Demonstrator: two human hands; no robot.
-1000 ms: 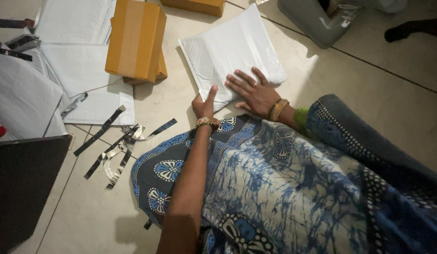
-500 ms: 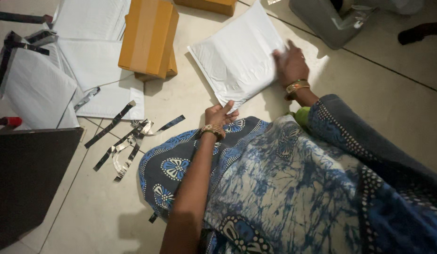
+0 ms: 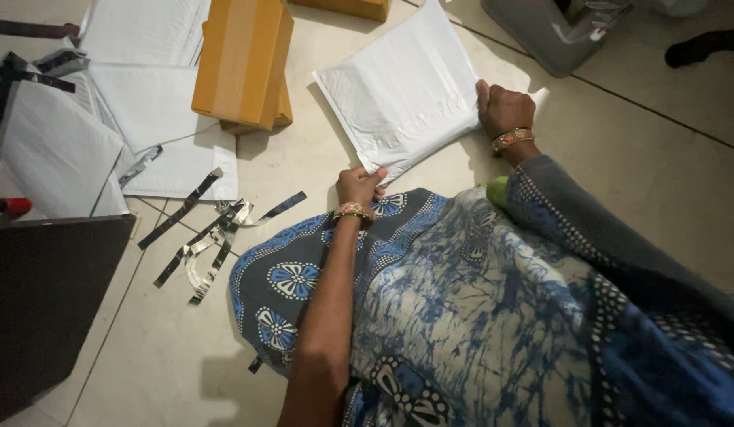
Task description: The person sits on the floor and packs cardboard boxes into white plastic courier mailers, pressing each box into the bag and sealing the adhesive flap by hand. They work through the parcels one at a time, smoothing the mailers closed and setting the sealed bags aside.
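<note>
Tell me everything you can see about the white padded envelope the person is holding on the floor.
The white padded envelope is a flat, roughly square mailer with a slightly bumpy, plastic-looking skin, like bubble lining. It lies tilted on the pale tiled floor, in front of the person's lap. The left hand pinches its near corner, and the right hand grips its right edge. Its surface looks plain and unmarked. A brown cardboard box stands apart to its left.

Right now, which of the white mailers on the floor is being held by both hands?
The mailer right of the cardboard box: the left hand grips its near corner, the right hand its right edge. The other mailers lie untouched left of the box.
</note>
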